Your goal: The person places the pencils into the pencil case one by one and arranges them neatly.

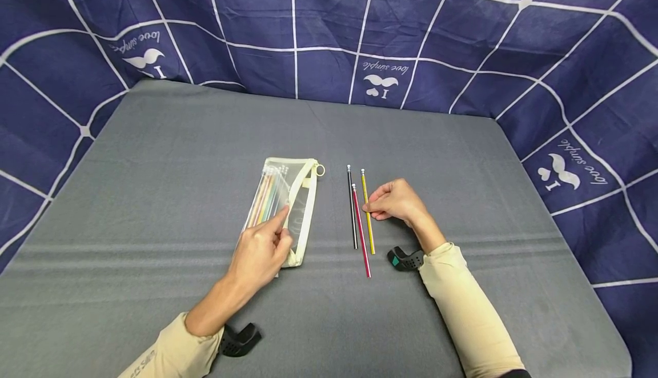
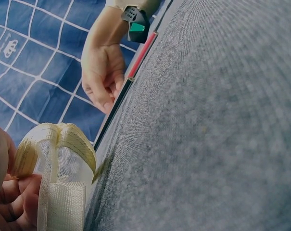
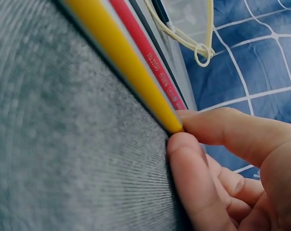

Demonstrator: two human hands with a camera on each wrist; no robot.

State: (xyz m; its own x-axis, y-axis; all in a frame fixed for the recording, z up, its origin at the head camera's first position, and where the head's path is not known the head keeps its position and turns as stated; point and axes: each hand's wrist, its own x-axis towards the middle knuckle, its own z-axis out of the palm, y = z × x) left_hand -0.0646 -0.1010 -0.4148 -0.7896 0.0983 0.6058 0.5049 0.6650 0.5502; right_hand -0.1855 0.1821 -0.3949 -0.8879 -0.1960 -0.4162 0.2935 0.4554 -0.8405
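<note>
A mesh pencil pouch (image 1: pixel 307 218) with cream edging lies unzipped on the grey surface, several coloured pencils (image 1: pixel 264 195) inside. My left hand (image 1: pixel 261 250) holds the pouch's open edge, index finger stretched along it; the left wrist view shows curled fingers at the zip band (image 2: pixel 27 154). To the right lie three loose pencils: a black pencil (image 1: pixel 352 212), a red pencil (image 1: pixel 362 235) and a yellow pencil (image 1: pixel 369 232). My right hand (image 1: pixel 398 202) pinches the yellow pencil (image 3: pixel 131 67) between thumb and index finger, the pencil still flat against the surface.
The grey padded table (image 1: pixel 437 144) extends around the pouch and pencils. A blue cloth with a white grid (image 1: pixel 329 24) hangs along the back and sides. A black wrist device (image 1: pixel 403 259) sits under the right wrist, another (image 1: pixel 240 341) under the left.
</note>
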